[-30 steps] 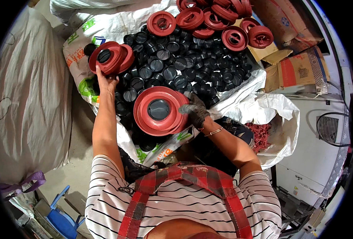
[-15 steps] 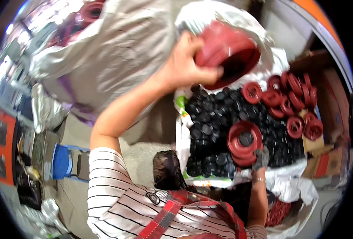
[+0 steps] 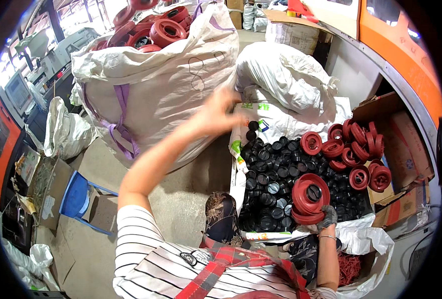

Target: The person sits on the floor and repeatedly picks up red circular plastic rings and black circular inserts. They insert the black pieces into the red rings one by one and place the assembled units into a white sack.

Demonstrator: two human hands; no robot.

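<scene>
My bare left hand (image 3: pixel 225 113) is raised in front of the big white woven sack (image 3: pixel 156 104). It is blurred by motion, but its fingers look spread, with nothing between them. My right hand (image 3: pixel 327 218), in a grey glove, grips the edge of a red round plastic part (image 3: pixel 301 195) with a flanged rim. A black round cap (image 3: pixel 314 193) sits in that part's centre. Another red rim shows just below it, partly hidden. Both lie over a large heap of black caps (image 3: pixel 273 174) in a white-lined container in front of me.
Several red flanged parts (image 3: pixel 350 144) are piled on the heap's right side, beside an open cardboard box (image 3: pixel 405 144). More red parts (image 3: pixel 167 32) fill the big sack. A stuffed white bag (image 3: pixel 286 74) lies behind the heap. A blue chair (image 3: pixel 76 202) stands left.
The red part that my left hand held is out of it, and the hand has opened, slightly lower. The view has tilted up, showing the sack's top. My right hand keeps its grip.
</scene>
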